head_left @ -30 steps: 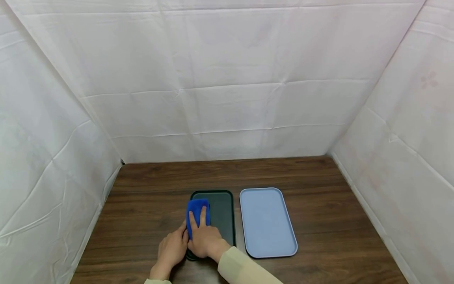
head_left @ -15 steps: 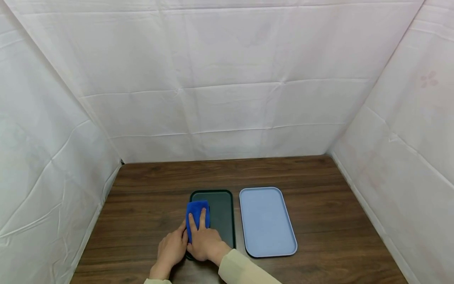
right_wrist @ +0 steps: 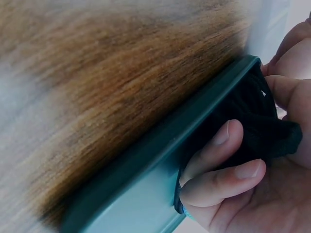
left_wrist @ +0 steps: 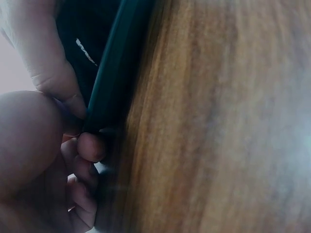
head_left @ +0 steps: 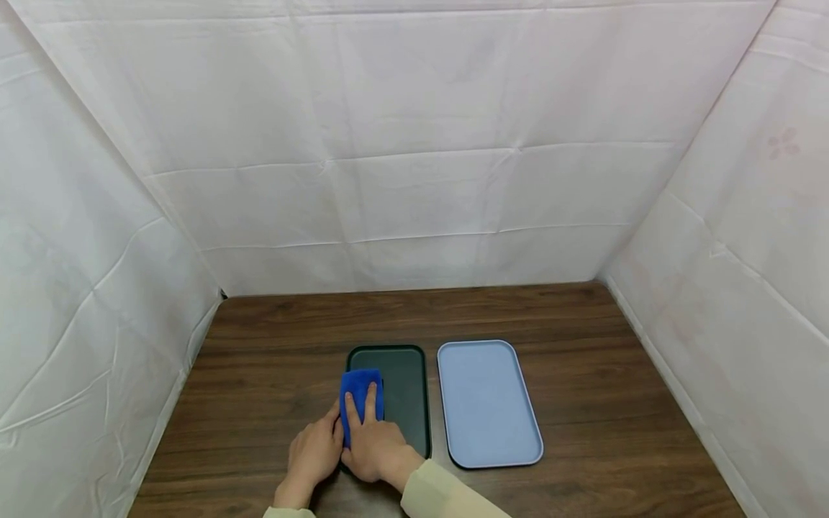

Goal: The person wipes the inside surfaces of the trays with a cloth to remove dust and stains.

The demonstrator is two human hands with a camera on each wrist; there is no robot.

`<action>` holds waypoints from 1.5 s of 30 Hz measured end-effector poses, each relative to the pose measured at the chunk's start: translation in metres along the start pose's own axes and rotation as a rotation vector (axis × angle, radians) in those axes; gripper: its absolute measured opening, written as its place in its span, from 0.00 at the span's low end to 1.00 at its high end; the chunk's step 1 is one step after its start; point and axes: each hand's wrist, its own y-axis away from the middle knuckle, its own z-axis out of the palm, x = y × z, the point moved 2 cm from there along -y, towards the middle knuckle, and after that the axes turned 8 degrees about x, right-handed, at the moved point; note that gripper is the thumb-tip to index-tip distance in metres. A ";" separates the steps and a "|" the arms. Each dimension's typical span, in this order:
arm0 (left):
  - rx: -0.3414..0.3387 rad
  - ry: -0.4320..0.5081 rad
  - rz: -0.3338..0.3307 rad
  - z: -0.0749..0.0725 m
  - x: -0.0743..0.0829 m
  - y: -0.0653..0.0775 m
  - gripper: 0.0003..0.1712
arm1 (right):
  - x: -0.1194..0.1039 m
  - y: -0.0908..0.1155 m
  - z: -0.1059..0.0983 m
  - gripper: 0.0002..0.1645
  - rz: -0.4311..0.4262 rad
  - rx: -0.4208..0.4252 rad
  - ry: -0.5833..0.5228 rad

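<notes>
The left hand (head_left: 314, 453) is pinching the dark green tray's (head_left: 406, 403) near left rim; the right hand (head_left: 376, 447), two fingers straight, others curling, is holding the blue cloth (head_left: 359, 378) over that tray's left side. Pressing flat and evenly is probably serving best. The cloth's long axis is running away from the person, roughly along the tray's.

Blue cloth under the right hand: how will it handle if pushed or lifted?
Probably floppy: the blue cloth looks like soft fabric, so expect sagging when lifted. Likely light, since it looks thin and covers only part of the dark green tray. Unlikely to roll or tip, being low and flat where it shows beyond the right hand.
</notes>
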 end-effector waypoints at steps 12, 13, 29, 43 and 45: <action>0.020 0.010 0.002 0.000 0.000 0.001 0.27 | 0.000 0.005 0.002 0.56 -0.018 0.004 0.037; 0.018 0.015 -0.001 0.000 0.001 0.001 0.27 | 0.000 0.006 0.002 0.56 -0.018 0.007 0.042; 0.027 0.010 0.016 0.000 0.004 0.002 0.27 | 0.004 0.013 0.005 0.56 0.003 0.024 0.074; 0.050 -0.002 0.008 0.001 0.003 0.001 0.26 | 0.011 0.018 0.004 0.56 0.026 0.032 0.074; 0.053 0.001 0.009 0.001 0.003 0.001 0.26 | 0.012 0.019 0.004 0.56 0.030 0.031 0.071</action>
